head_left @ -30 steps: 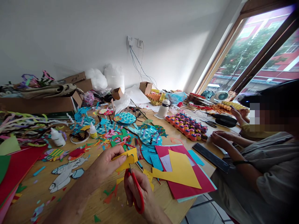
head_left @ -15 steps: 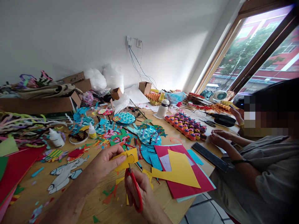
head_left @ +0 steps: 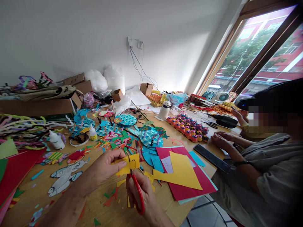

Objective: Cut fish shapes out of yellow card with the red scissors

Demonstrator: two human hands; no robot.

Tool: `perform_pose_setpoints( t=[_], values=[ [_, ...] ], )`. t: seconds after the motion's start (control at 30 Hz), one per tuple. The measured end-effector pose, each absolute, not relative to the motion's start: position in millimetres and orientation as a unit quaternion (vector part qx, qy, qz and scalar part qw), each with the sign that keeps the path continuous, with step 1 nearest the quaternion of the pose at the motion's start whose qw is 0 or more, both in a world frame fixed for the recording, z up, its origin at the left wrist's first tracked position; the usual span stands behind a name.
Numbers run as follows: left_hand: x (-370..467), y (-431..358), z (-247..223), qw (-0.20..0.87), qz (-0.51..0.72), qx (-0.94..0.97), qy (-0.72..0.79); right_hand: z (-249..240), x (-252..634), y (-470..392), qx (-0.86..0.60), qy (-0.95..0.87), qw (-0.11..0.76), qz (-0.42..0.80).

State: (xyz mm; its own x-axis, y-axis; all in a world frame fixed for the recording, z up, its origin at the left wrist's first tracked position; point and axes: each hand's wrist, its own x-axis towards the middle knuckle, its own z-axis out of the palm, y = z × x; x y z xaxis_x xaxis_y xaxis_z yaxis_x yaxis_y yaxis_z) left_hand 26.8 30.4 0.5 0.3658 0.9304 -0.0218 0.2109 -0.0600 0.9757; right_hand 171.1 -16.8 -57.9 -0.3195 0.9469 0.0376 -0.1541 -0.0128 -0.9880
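My left hand [head_left: 110,165] pinches a small piece of yellow paper [head_left: 133,160] with a curved line on it. Just below and to the right, my right hand [head_left: 142,189] is closed round the red handles of the scissors [head_left: 139,197]. The scissors' tip touches the lower edge of the paper; most of the blades are hidden. Yellow scraps [head_left: 150,179] lie behind my right hand.
A large yellow sheet [head_left: 184,173] lies on red paper [head_left: 177,192] at the right. Glue bottles [head_left: 56,141], paper fish [head_left: 62,179] and blue woven discs [head_left: 151,137] are around. A person's hands [head_left: 222,138] rest by a black case [head_left: 211,158].
The yellow paper has tilted slightly in my left hand, and its curved line shows differently. The whole view has shifted very slightly.
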Motion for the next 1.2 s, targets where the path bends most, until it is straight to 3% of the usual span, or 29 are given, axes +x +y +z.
perform_pose_setpoints(
  t=[0.33, 0.53, 0.67, 0.8, 1.03, 1.2],
  values=[
    [-1, 35, 11, 0.408, 0.307, 0.696, 0.504, -74, 170, -12, -0.364, -0.528, 0.377, 0.668],
    [-8, 27, 24, 0.357, 0.275, 0.724, 0.522, -54, 180, 4, -0.39, -0.497, 0.493, 0.599],
    [-8, 25, 23, 0.363, 0.272, 0.745, 0.489, -32, 175, 15, -0.36, -0.516, 0.482, 0.61],
    [-9, 27, 17, 0.388, 0.298, 0.731, 0.477, -25, 164, 21, -0.349, -0.52, 0.446, 0.639],
    [-2, 34, 14, 0.458, 0.527, 0.558, 0.447, -23, 151, 36, -0.347, -0.45, 0.584, 0.58],
    [9, 35, 11, 0.468, 0.52, 0.54, 0.468, -20, 136, 43, -0.334, -0.455, 0.603, 0.564]
  ],
)
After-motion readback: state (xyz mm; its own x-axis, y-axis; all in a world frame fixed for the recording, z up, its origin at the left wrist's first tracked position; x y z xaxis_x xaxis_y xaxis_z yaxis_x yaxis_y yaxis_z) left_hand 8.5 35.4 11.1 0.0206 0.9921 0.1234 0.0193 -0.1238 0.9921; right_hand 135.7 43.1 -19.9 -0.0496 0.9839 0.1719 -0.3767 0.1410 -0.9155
